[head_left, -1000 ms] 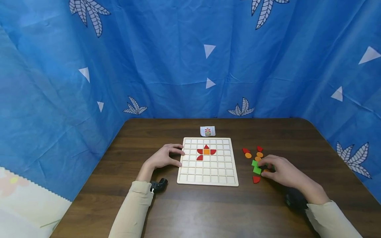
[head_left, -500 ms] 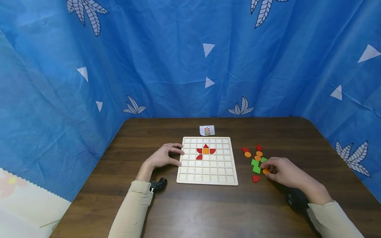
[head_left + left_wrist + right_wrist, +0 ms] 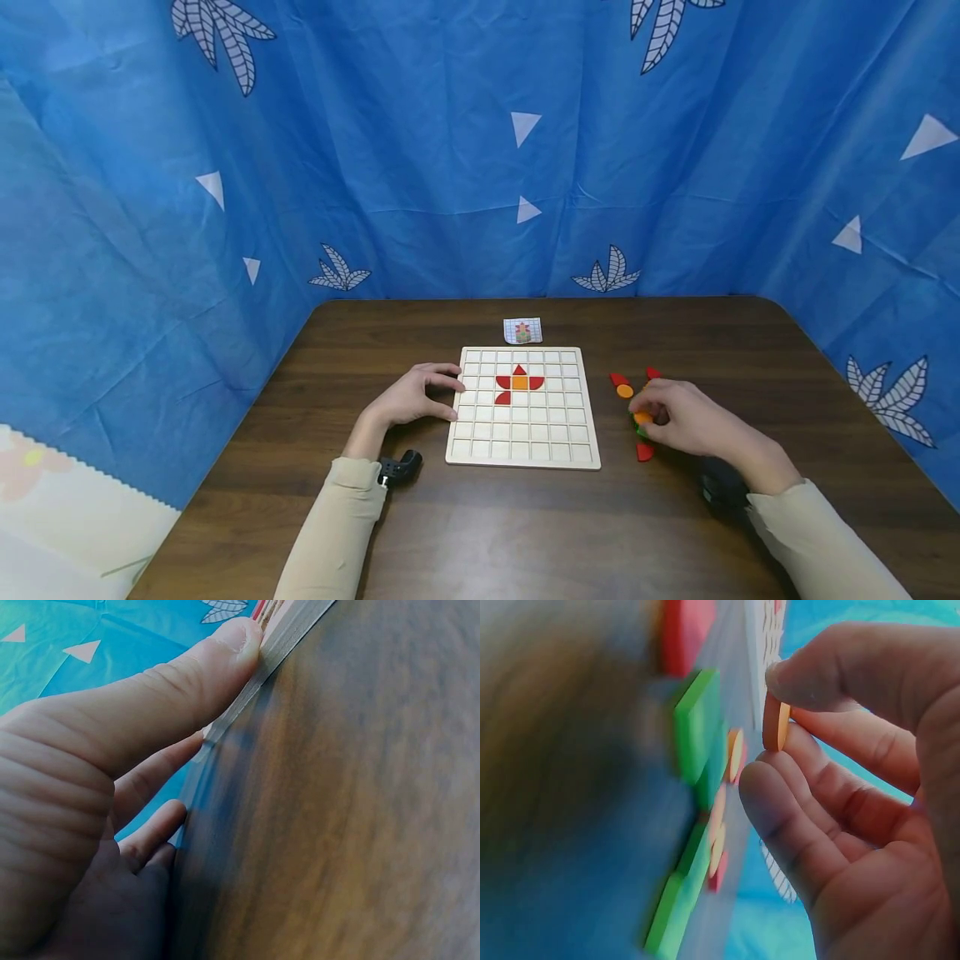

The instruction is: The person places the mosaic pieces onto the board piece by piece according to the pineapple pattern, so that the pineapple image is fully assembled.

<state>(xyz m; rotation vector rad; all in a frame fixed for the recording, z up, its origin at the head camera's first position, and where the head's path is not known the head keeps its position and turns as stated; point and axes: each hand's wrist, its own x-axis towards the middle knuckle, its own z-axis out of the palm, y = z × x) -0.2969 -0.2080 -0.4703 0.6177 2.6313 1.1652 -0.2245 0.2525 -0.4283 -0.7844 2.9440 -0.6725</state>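
Observation:
My right hand (image 3: 693, 421) pinches an orange disc (image 3: 777, 724) between thumb and fingertips, raised over the loose pieces on the right of the table. Beneath it lie green square tiles (image 3: 697, 724), largely covered by the hand in the head view. My left hand (image 3: 408, 397) rests at the left edge of the white gridded board (image 3: 480, 450), thumb and fingers spread apart. In the left wrist view the thumb (image 3: 217, 664) touches the board's side. On the board sit an orange square (image 3: 520, 383), a red triangle (image 3: 520, 369) above it and several red rounded pieces (image 3: 503, 399).
A small picture card (image 3: 522, 331) lies behind the board. Around the right hand are a red rounded piece (image 3: 644, 452), another orange disc (image 3: 625, 391) and a red piece (image 3: 619, 378) beside it. A blue curtain (image 3: 450, 167) hangs along the table's back edge.
The right hand has picked up the orange disc from beside the green tiles and moved left and slightly away with it. The left hand and the board have stayed put.

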